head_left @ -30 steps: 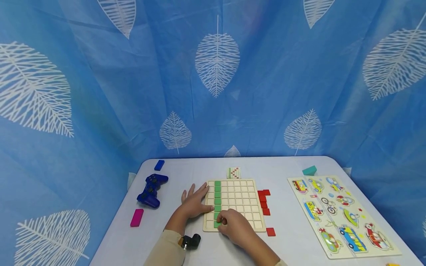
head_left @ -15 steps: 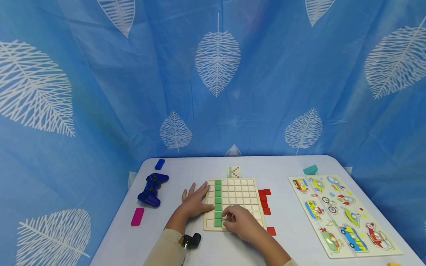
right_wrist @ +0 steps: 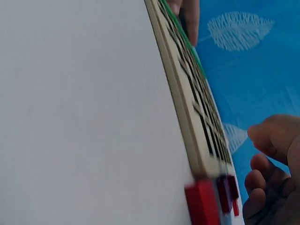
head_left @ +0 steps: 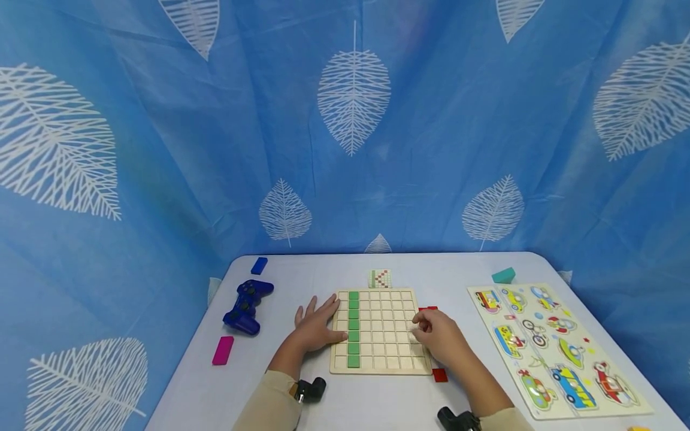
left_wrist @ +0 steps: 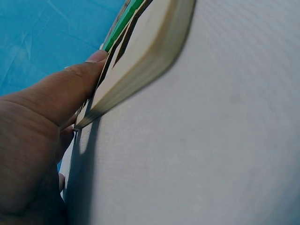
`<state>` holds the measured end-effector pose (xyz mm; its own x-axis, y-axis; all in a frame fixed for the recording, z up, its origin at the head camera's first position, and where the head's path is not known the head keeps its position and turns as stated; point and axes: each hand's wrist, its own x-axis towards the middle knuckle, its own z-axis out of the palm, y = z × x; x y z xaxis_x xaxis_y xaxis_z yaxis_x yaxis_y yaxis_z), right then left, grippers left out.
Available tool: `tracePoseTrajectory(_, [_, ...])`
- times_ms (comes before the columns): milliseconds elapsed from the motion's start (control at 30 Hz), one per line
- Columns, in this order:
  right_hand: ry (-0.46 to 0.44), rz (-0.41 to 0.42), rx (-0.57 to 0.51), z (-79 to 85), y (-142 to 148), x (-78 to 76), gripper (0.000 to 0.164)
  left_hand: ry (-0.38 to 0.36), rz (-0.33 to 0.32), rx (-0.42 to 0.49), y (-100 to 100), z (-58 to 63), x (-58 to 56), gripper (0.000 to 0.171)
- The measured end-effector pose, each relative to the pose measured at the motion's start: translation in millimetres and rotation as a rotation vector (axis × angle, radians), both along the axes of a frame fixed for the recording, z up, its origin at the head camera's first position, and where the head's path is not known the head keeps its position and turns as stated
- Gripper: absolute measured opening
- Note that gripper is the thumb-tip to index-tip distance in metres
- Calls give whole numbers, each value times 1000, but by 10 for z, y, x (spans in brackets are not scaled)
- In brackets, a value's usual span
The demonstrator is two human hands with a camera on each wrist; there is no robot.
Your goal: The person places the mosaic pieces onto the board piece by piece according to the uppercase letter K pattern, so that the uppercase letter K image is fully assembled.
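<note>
A wooden grid board [head_left: 387, 326] lies on the table, with a column of green square tiles [head_left: 353, 314] set in its second column from the left. My left hand [head_left: 315, 329] rests along the board's left edge, fingers spread and straight. In the left wrist view its thumb [left_wrist: 82, 77] lies on the board's face. My right hand [head_left: 439, 335] is over the board's right edge, fingers loosely bent, thumb and index apart, holding nothing. Red square tiles [head_left: 439, 375] lie beside that edge, most hidden under this hand; the right wrist view shows a red tile [right_wrist: 202, 201] near the board's corner.
A small pattern card [head_left: 380, 279] lies behind the board. To the left are a blue game controller [head_left: 248, 306], a pink block [head_left: 223, 351] and a blue block [head_left: 259, 266]. On the right lie a vehicle puzzle board [head_left: 555, 353] and a teal block [head_left: 504, 275].
My right hand has left the lower end of the green column and moved right to the red tiles. The lowest green tile now lies uncovered in its cell. The left hand stays put.
</note>
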<state>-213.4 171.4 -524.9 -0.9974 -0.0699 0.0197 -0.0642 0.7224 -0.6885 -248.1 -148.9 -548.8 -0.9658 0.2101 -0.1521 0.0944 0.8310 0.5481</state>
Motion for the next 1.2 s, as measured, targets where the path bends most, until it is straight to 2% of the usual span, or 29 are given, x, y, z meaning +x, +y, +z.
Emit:
tracePoseTrajectory(200, [-36, -89, -18, -146, 232, -108, 22, 6, 8, -7, 8, -28, 15, 98])
tracePoseTrajectory(400, [-82, -103, -10, -276, 308, -190, 33, -4, 9, 2, 31, -51, 46, 98])
tracePoseTrajectory(567, [-82, -78, 18, -296, 326, -205, 38, 15, 21, 16, 37, -78, 66, 98])
tracePoseTrajectory(800, [-100, -69, 48, -315, 329, -193, 32, 15, 33, 13, 32, -136, 102, 99])
tracePoseTrajectory(1200, [-92, -93, 46, -281, 345, -243, 23, 27, 19, 20, 39, -73, 49, 98])
